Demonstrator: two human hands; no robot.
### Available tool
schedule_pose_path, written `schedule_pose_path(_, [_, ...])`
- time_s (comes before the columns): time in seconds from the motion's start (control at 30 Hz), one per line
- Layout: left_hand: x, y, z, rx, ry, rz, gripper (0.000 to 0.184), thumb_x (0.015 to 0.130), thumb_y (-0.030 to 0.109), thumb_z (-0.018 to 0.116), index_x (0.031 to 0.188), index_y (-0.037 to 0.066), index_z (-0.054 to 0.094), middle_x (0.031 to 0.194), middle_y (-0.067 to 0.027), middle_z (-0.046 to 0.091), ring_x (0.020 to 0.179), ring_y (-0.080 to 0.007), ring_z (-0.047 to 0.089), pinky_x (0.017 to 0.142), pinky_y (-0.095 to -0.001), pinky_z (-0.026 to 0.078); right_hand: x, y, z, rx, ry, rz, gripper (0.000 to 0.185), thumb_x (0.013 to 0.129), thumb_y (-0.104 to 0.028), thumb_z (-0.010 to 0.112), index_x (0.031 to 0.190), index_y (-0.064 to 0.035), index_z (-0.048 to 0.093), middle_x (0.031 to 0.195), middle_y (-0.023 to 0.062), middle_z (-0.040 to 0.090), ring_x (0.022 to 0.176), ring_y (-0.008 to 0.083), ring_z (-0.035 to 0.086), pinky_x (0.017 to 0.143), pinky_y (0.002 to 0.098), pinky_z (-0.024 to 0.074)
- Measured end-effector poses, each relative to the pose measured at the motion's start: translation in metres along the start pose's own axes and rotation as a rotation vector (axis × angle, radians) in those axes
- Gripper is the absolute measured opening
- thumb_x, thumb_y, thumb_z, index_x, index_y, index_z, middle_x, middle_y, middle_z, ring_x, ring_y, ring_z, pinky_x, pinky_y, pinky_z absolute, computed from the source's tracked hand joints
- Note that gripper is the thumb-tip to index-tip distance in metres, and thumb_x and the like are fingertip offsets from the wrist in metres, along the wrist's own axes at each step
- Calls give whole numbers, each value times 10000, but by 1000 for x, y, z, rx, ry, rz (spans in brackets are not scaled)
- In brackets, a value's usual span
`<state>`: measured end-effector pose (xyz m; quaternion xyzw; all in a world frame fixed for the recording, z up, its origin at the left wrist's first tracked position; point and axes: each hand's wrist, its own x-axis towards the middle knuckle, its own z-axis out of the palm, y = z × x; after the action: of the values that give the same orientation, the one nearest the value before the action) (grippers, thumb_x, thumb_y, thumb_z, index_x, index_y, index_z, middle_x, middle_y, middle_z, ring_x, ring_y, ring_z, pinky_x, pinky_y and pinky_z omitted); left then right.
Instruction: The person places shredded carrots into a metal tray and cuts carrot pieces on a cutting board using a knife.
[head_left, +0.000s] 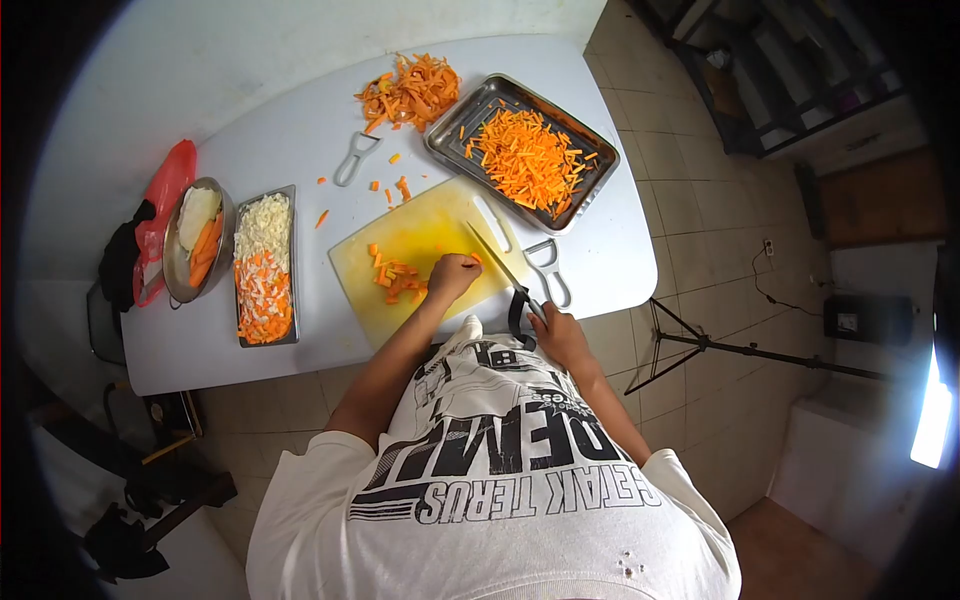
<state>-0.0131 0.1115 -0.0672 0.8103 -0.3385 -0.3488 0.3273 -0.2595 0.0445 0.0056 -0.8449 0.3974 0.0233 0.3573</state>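
Note:
My left hand (455, 276) is closed over the yellow cutting board (355, 250), with a small piece of carrot (476, 258) showing at its fingertips. Just left of it lies a loose pile of cut carrot (400, 278). My right hand (557, 333) grips the handle of a knife (497, 250) near the board's right edge; the blade points away from me and reaches over the board. A dark strap (516, 315) hangs beside the knife handle. To the right of the blade, a peeler (550, 272) rests close to my right hand.
A metal tray (440, 150) of carrot sticks stands at the back right, beside carrot peelings (412, 90). Another peeler (355, 160) lies near scattered bits. On the left are a narrow pan (293, 215) of diced vegetables and a bowl (228, 235) with whole carrots. A tripod (703, 343) stands on the right.

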Motion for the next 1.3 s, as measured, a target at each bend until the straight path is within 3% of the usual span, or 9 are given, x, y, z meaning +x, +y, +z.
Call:
schedule_pose_path(0.17, [0, -12, -5, -172, 15, -60, 329, 839, 332, 640, 873, 13, 714, 693, -115, 682, 631, -193, 670, 595, -329, 515, -4, 1, -1, -45, -19, -21, 322, 943, -330, 526, 917, -9, 516, 699, 261, 617, 695, 468, 609, 629, 550, 472])
schedule_pose_path(0.37, [6, 12, -32, -358, 75, -162, 389, 935, 336, 530, 796, -3, 662, 590, -69, 578, 495, -182, 563, 514, -329, 469, -5, -6, -5, -57, -49, -28, 304, 942, -326, 525, 924, -22, 521, 693, 258, 617, 688, 461, 613, 620, 547, 475])
schedule_pose_path(0.87, [22, 16, -23, -211, 22, -113, 394, 914, 350, 561, 792, -10, 661, 594, -141, 581, 511, -229, 563, 531, -368, 429, -7, -10, -4, -10, 15, -45, 275, 928, -278, 560, 873, -12, 523, 668, 274, 596, 661, 486, 587, 578, 552, 451])
schedule_pose_path(1.07, [19, 17, -26, -233, -1, -140, 370, 912, 324, 560, 807, -17, 653, 585, -124, 564, 510, -214, 548, 521, -358, 423, -4, -8, -3, -64, -33, -46, 293, 935, -318, 536, 911, -27, 521, 668, 254, 615, 662, 463, 613, 601, 547, 478])
schedule_pose_path(1.17, [20, 12, -26, -257, -43, -140, 363, 927, 344, 536, 805, 15, 627, 621, -39, 519, 504, -140, 498, 462, -293, 400, -6, -13, -3, -75, -29, -28, 291, 936, -316, 533, 918, -25, 517, 678, 252, 621, 663, 461, 617, 600, 545, 478])
schedule_pose_path(1.3, [19, 16, -26, -268, -29, -146, 360, 925, 341, 539, 805, 13, 627, 637, -41, 533, 508, -139, 499, 476, -288, 407, -6, -15, -4, -79, -54, -8, 287, 939, -312, 530, 935, -25, 505, 701, 253, 630, 672, 460, 622, 603, 546, 480])
